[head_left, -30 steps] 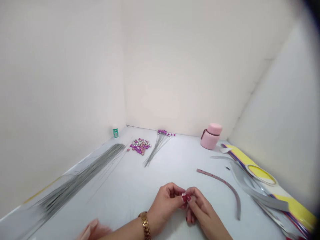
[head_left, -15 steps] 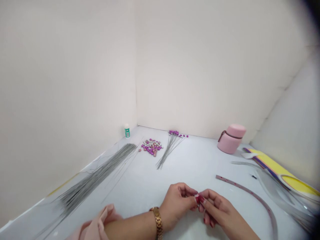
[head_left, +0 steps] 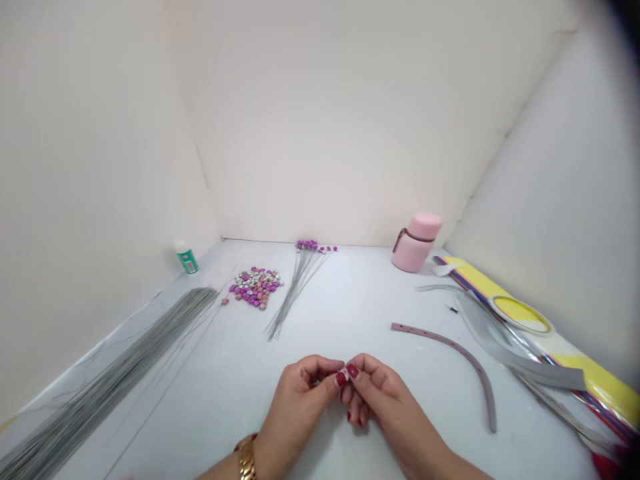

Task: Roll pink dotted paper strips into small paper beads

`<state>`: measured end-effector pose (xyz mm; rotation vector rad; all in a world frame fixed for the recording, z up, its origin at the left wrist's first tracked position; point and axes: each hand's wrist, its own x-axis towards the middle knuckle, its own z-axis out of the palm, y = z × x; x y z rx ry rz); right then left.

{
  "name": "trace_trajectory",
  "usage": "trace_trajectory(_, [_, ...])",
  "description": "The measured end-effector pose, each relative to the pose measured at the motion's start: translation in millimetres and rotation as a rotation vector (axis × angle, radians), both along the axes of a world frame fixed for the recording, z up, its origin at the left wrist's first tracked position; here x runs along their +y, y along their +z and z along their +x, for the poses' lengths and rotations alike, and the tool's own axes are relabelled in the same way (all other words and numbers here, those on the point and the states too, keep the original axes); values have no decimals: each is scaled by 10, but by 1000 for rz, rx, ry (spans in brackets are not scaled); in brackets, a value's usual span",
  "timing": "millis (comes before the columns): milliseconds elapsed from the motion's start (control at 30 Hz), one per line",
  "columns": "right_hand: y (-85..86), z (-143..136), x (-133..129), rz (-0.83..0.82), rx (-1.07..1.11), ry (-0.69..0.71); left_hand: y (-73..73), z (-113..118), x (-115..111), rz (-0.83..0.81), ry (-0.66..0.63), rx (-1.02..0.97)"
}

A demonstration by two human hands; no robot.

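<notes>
At the front middle of the table, my left hand (head_left: 307, 393) and my right hand (head_left: 383, 397) meet, thumbs and fingertips pinched together. Between them is a small pale pink folded piece (head_left: 345, 374), mostly covered by my fingertips; its exact kind cannot be made out. A curved mauve strip with red spots (head_left: 453, 343) lies to the right of my right hand. Beyond my hands, to the left, is a pile of small purple, silver and pink star-like pieces (head_left: 255, 288). Thin wire stems with purple tips (head_left: 293, 287) lie just right of that pile.
A long bundle of grey wires (head_left: 115, 373) runs along the left side. A small green-and-white bottle (head_left: 187, 259) stands at the back left, a pink flask (head_left: 416, 243) at the back right. Yellow packaging (head_left: 467, 277), a roll of tape (head_left: 545, 325) and grey strips (head_left: 535, 370) lie along the right.
The camera view has swung to the right, so everything sits further left in the picture. Both hands stay pinched together on the small piece.
</notes>
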<state>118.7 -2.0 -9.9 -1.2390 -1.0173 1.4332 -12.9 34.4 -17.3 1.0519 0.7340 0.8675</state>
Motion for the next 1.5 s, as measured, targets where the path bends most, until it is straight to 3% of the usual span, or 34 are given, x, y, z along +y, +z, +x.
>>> trace_trajectory(167, [-97,98,-63,194,-349,52,3,-15,-1,40,34,123])
trace_trajectory(267, [-106,128,-79,234,-431,86,5,-25,4,85,41,234])
trace_trajectory(633, [-90,122,-67,251,-456,79,43,-83,-29,505,39,417])
trace_trajectory(933, [-61,142,-65,245,-293,155,102,-155,-14,950,69,489])
trace_trajectory(1333, [-64,159,-90,287,-362,180,87,-129,-22,1230,203,543])
trace_trajectory(1500, [-69,152,-112,323,-450,182,86,-122,-41,1275,217,567])
